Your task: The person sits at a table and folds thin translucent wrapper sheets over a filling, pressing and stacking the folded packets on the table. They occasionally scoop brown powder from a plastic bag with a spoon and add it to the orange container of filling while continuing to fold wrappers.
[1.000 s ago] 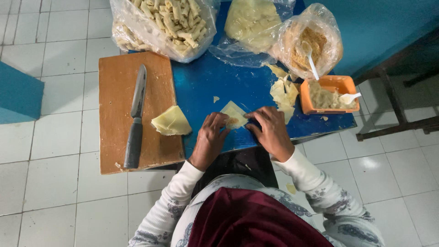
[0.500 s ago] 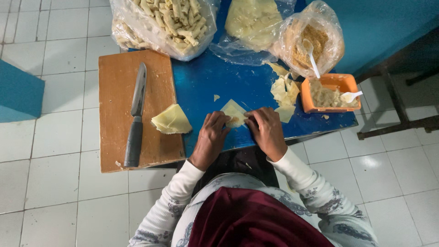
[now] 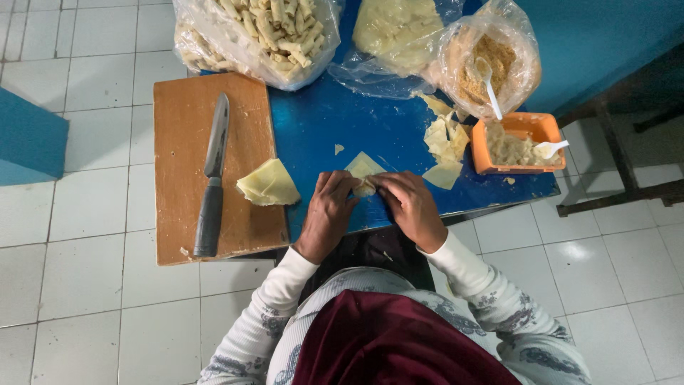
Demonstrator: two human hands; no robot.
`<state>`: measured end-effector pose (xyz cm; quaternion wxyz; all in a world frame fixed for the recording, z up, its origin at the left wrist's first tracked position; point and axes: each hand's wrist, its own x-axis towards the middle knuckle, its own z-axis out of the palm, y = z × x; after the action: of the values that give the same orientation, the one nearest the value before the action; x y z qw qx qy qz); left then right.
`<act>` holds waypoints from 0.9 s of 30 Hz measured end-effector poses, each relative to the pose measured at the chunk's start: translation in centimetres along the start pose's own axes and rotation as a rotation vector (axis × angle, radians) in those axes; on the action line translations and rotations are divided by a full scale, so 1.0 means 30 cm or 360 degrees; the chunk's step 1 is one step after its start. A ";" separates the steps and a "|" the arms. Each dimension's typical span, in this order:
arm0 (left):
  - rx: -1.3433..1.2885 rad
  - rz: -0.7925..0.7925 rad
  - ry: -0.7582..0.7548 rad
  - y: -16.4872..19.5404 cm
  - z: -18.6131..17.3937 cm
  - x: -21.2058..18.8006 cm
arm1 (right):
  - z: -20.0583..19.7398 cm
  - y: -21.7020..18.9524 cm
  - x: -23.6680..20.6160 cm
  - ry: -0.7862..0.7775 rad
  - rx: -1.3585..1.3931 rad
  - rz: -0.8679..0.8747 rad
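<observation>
At the near edge of the blue table [image 3: 335,132], both hands meet over one small dough sheet [image 3: 364,170]. Fingers of the left hand [image 3: 329,212] are bent and pinch the sheet's near end. Fingers of the right hand [image 3: 412,208] are bent too and pinch the same spot from the other side. Fingertips of both hands touch there, w/ a little rolled lump of dough between them. The far corner of the sheet sticks out flat at 12 o'clock from the hands. Can't tell what is inside the roll.

At 9 o'clock from the hands, a stack of pale sheets [image 3: 268,184] lies on a wooden board [image 3: 185,128], near its right edge. A knife [image 3: 212,178] w/ a dark handle lies further left on the board, tip pointing away.

At 2 o'clock, loose pale sheets [image 3: 445,142] lie in a small pile on the table. Just beside them, at 3 o'clock from the pile, sits an orange tub [image 3: 531,128] w/ filling and a white spoon [image 3: 552,148].

At 12 o'clock, far side of the table, three clear bags: one bag of finished rolls [image 3: 263,32] on the left, one bag of pale sheets [image 3: 399,32] in the middle, one bag of brown crumbs [image 3: 491,64] on the right w/ a spoon in it.

White floor tiles [image 3: 85,285] are all around.
</observation>
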<state>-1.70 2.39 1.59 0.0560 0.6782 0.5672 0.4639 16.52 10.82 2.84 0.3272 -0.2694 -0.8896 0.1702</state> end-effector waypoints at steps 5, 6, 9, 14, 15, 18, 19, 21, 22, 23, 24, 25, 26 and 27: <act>-0.0011 0.0022 -0.0013 -0.008 0.004 0.010 | 0.009 0.011 0.003 -0.0009 -0.0211 -0.0266; -0.0021 0.0026 -0.0014 -0.008 0.003 0.010 | 0.010 0.018 0.004 -0.0033 -0.0264 -0.0304; -0.0043 0.0020 -0.0034 -0.008 0.004 0.015 | 0.026 0.040 0.019 -0.0013 -0.0220 -0.0253; 0.0001 0.0018 0.0002 -0.022 0.026 0.031 | 0.048 0.083 0.064 -0.0109 -0.0080 -0.0045; 0.0009 0.0005 0.0012 -0.029 0.034 0.038 | 0.053 0.089 0.071 -0.0129 -0.0038 0.0007; 0.0145 0.0197 0.0065 -0.059 0.043 0.055 | 0.063 0.094 0.083 -0.0101 -0.0009 0.0012; 0.0161 0.0158 0.0044 -0.066 0.049 0.062 | 0.065 0.094 0.085 -0.0077 -0.0016 -0.0011; 0.0195 0.0078 0.0004 -0.075 0.060 0.075 | 0.068 0.090 0.085 -0.0032 -0.0018 -0.0031; 0.0189 0.0071 0.0018 -0.076 0.063 0.079 | 0.069 0.085 0.083 -0.0011 -0.0018 -0.0039; 0.0185 0.0065 0.0030 -0.075 0.067 0.084 | 0.068 0.082 0.080 -0.0011 -0.0006 -0.0052; 0.0181 0.0061 0.0042 -0.072 0.068 0.087 | 0.065 0.076 0.076 -0.0009 0.0006 -0.0064; 0.0114 0.0024 0.0063 -0.067 0.067 0.088 | 0.062 0.072 0.073 -0.0005 0.0016 -0.0077; 0.0045 -0.0014 0.0083 -0.060 0.063 0.086 | 0.058 0.069 0.072 -0.0015 -0.0004 -0.0134; -0.0024 -0.0054 0.0103 -0.051 0.061 0.084 | 0.052 0.067 0.070 -0.0028 -0.0025 -0.0190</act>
<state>-1.72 5.80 1.06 0.0506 0.6528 0.5766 0.4887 14.86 13.47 1.78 0.3269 -0.2168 -0.9082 0.1459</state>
